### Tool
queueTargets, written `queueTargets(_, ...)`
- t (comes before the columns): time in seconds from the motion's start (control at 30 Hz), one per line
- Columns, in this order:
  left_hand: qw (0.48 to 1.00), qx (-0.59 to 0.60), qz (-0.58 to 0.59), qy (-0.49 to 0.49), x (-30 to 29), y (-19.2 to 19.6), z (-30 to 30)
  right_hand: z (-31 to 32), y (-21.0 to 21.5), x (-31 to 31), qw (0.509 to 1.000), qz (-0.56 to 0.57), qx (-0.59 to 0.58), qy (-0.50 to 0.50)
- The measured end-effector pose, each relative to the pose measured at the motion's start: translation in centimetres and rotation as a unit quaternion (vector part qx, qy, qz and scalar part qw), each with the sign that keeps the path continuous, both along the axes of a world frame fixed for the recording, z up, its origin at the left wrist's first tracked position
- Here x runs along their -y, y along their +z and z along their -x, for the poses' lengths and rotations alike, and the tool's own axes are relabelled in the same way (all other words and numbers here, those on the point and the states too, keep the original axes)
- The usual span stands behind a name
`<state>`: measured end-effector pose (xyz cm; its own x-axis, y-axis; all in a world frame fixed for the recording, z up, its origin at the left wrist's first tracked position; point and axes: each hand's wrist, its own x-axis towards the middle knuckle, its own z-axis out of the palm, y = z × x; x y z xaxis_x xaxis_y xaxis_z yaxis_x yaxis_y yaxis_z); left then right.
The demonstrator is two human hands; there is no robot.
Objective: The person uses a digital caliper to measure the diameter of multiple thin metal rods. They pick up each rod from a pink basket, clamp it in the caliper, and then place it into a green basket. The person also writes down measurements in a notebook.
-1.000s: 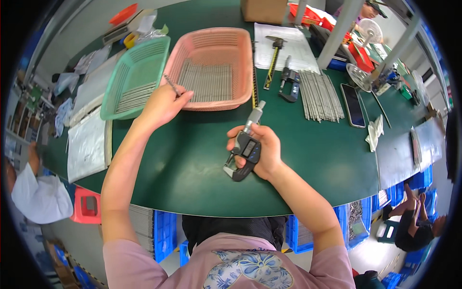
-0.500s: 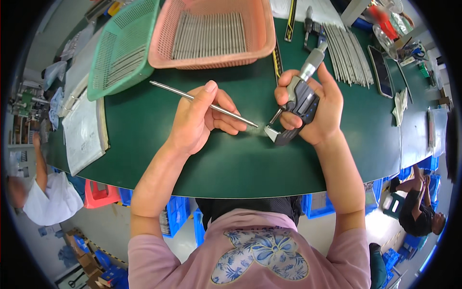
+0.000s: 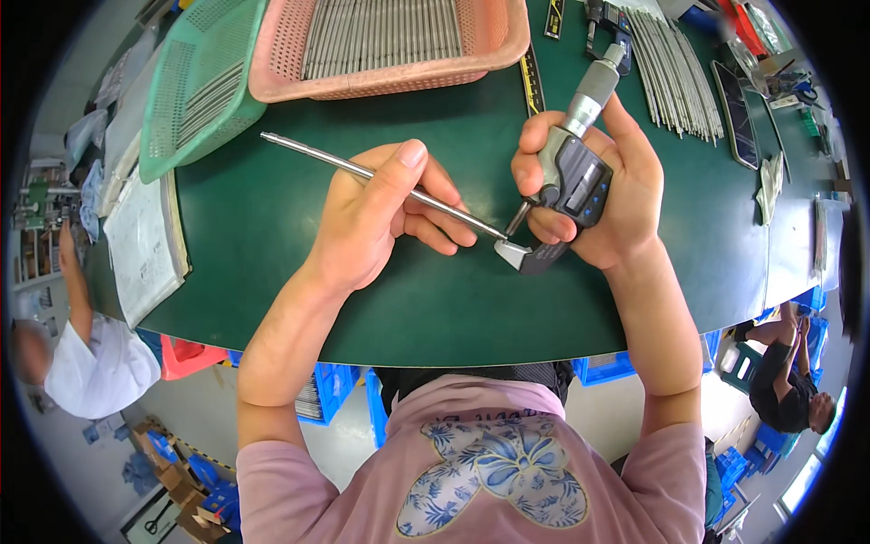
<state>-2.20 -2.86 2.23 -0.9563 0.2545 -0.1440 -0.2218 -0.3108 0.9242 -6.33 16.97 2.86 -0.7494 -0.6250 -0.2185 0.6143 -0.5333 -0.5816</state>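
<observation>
I read the step in hand as gauging a thin metal rod [image 3: 381,175] in a digital micrometer [image 3: 569,181] over the green table [image 3: 272,236]. To do it well, I would keep the rod square across the gap at the micrometer's lower end, its tip seated flat between the two measuring faces, and turn the knurled barrel lightly so the faces close without bending or tilting the rod. I would also hold the micrometer so its small screen faces up at me.

Going from large to small: the table carries a pink basket [image 3: 507,45] full of similar rods at the far edge, and a green basket [image 3: 195,91] just beside it on the left with a few rods inside. More loose rods [image 3: 675,72] lie to the right, near a dark phone [image 3: 736,113]. A stack of papers [image 3: 145,245] sits at the table's left edge.

My left hand [image 3: 381,218] is closed in a pinch on the rod, thumb on top and fingers curled under, with the rod running up and left past the hand and its near end reaching the micrometer's gap. My right hand [image 3: 607,195] is wrapped firmly around the micrometer's body, fingers curled over the frame and the barrel sticking up past them toward the pink basket. Both hands hover just above the table, close to each other; I cannot tell whether the measuring faces already touch the rod.
</observation>
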Motion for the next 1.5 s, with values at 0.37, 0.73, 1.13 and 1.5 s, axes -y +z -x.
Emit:
queueTargets(0.37,1.000,0.002,0.000,-0.011,-0.1,-0.4,0.1,-0.1,0.0,0.0,1.000,-0.003,-0.004,-0.005)
queueTargets(0.73,0.999,0.000,-0.015,-0.038,0.2,-0.8,0.2,-0.3,0.1,0.1,1.000,0.008,-0.024,-0.005)
queueTargets(1.13,0.997,-0.022,-0.017,-0.070,0.7,-0.9,0.1,-0.2,-0.1,0.1,0.999,-0.009,-0.046,-0.009)
queueTargets(1.5,0.989,-0.050,-0.062,-0.124,0.3,-1.7,0.1,-0.2,0.0,0.1,0.997,-0.052,-0.046,-0.028)
